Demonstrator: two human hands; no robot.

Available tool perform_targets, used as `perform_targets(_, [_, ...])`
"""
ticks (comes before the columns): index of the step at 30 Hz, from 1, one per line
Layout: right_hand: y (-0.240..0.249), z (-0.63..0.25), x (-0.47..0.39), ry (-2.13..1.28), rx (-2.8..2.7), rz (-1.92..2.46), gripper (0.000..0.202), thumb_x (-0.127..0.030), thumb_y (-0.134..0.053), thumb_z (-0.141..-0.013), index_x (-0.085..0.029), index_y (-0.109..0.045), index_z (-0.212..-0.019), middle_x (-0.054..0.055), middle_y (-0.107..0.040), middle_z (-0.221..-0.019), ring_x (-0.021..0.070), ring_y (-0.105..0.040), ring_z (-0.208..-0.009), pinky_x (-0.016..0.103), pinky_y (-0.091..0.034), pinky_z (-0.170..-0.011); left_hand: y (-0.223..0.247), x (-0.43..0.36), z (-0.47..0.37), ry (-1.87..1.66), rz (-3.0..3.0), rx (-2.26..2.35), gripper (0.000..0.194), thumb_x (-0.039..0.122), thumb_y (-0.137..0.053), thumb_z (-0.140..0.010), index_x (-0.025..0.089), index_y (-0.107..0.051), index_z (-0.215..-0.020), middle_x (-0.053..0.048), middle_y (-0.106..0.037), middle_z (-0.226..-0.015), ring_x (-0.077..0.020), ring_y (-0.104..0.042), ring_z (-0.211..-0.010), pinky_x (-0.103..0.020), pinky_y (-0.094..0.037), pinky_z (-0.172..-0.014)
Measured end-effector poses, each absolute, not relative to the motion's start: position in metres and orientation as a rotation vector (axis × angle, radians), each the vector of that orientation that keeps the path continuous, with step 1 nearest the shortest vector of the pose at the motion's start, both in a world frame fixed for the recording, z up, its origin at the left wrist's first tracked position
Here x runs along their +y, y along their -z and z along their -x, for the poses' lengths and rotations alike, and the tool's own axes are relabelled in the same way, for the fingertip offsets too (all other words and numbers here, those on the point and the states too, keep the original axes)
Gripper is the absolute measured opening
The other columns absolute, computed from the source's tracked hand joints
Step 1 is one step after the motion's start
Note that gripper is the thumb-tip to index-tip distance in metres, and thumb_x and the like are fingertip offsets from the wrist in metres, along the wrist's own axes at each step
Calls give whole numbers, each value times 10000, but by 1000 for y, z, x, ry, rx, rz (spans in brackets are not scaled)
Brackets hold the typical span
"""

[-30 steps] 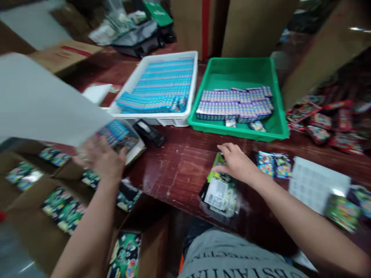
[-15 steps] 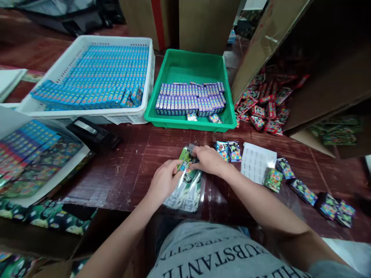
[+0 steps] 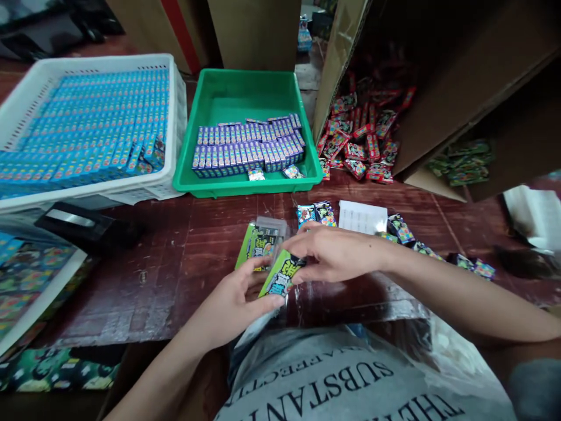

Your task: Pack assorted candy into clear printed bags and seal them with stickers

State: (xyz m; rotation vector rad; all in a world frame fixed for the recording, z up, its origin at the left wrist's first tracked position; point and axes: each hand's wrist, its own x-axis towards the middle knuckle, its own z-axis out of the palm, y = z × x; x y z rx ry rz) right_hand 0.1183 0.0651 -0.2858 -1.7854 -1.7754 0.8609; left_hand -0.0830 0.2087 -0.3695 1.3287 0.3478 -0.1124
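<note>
Between my two hands is a green printed plastic bag, lifted and tilted at the table's near edge. My left hand grips it from the left, thumb on the printed face. My right hand pinches its upper right edge; some fingertips are hidden. Right behind them, a second green printed bag with a clear flap lies flat on the table. Beyond my right hand are a blue packet and a dark purple packet, side by side, next to a white printed sheet.
A green tray holds rows of purple boxes. Left of it, a white basket is filled with blue boxes. Red packets spill from a cardboard box. A black tape dispenser stands at left.
One bag has been raised and tilted toward me, showing another lying beneath. My right hand has come down and nearer to me. The view has turned to the right.
</note>
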Motion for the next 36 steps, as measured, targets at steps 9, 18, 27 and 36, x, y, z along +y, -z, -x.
perform_targets(9, [357, -63, 46, -713, -782, 1832, 575, -495, -683, -921, -249, -458, -1390, 115, -670, -1254, 231, -713, -1019, 395, -594, -868, 378, 181, 64, -322, -1064, 756, 408, 384, -837, -793, 189, -699, -1125, -69, -782, -1091, -204, -742, -904, -322, -593, -830])
perform_targets(18, [373, -33, 35, -407, -898, 2068, 275, -372, -456, -1053, -204, -612, -1204, 71, -760, -1062, 197, -739, -898, 321, -565, -764, 386, 182, 58, -8, -759, 616, 411, 307, -892, -715, 150, -729, -1059, -87, -785, -1007, -223, -743, -869, -363, -589, -865])
perform_targets(27, [372, -34, 24, -726, -860, 2224, 450, -422, -380, -1057, -169, -483, -1414, 138, -760, -1092, 290, -754, -918, 403, -574, -749, 401, 177, 49, -501, -1266, 682, 403, 350, -729, -900, 216, -593, -1254, -80, -709, -1259, -217, -682, -1140, -365, -529, -1016])
perform_targets(36, [389, -79, 8, -778, -742, 1747, 740, -421, -644, -953, -311, -250, -1570, 92, -651, -1315, 192, -700, -973, 333, -585, -794, 412, 161, 52, -372, -1267, 517, 945, 289, -807, -812, 391, -225, -1550, -79, -626, -1377, -227, -722, -1063, -350, -613, -862])
